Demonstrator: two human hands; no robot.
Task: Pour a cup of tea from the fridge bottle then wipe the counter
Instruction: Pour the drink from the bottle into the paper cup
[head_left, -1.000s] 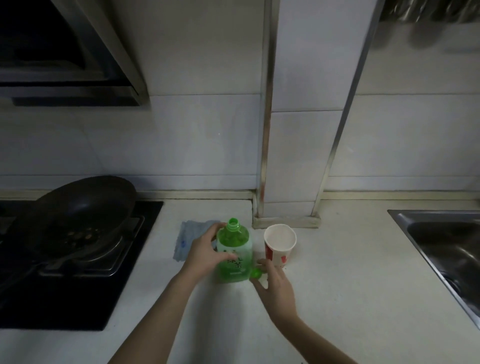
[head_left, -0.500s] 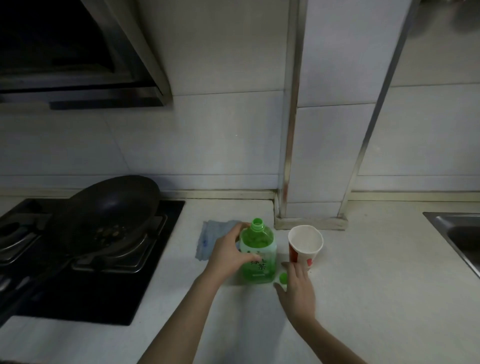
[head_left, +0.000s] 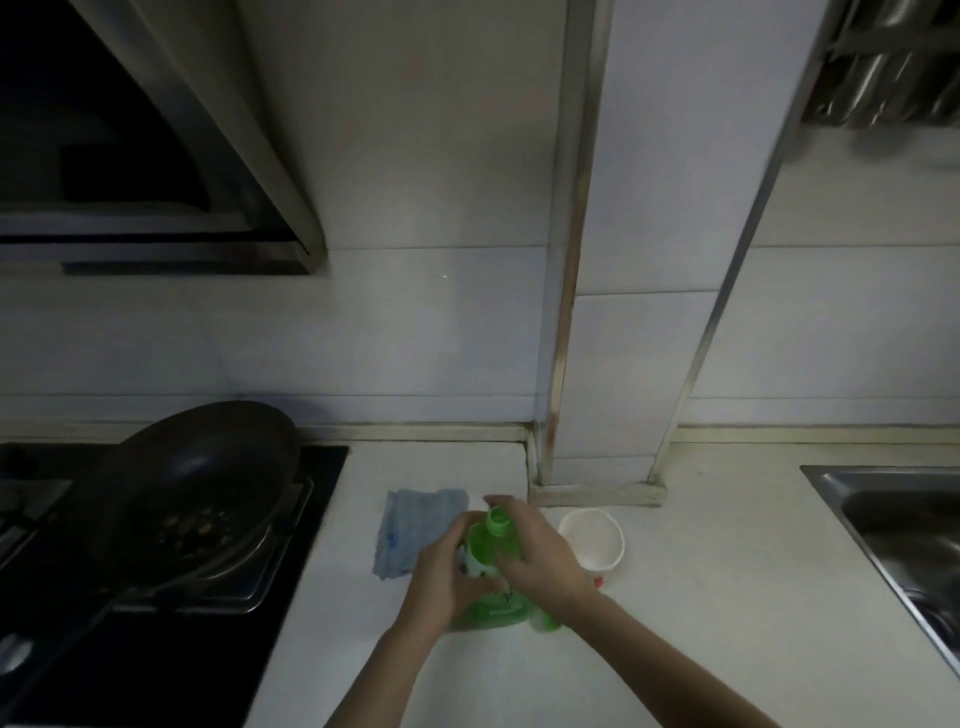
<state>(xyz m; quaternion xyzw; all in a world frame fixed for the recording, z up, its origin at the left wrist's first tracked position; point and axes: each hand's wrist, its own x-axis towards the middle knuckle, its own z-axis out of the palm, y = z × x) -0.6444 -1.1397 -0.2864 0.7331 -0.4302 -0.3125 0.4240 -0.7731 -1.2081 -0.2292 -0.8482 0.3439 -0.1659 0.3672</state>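
Observation:
A green tea bottle (head_left: 491, 610) stands on the white counter (head_left: 701, 597), its neck uncapped. My left hand (head_left: 444, 577) grips its left side. My right hand (head_left: 540, 564) wraps round its right shoulder, fingers reaching behind the neck. The green cap (head_left: 551, 622) lies on the counter by the bottle's base, under my right wrist. A white paper cup (head_left: 592, 540) with red print stands upright just right of the bottle. A folded blue cloth (head_left: 415, 530) lies flat to the bottle's left, partly behind my left hand.
A dark pan (head_left: 192, 493) sits on the black stove (head_left: 171, 649) at the left, under a range hood (head_left: 156, 208). A tiled pillar (head_left: 639, 364) juts out behind the cup. A steel sink (head_left: 893, 530) is at the right edge.
My right hand left the green cap on the counter and rose to take hold of the bottle. My left hand kept its grip. The view shifted slightly.

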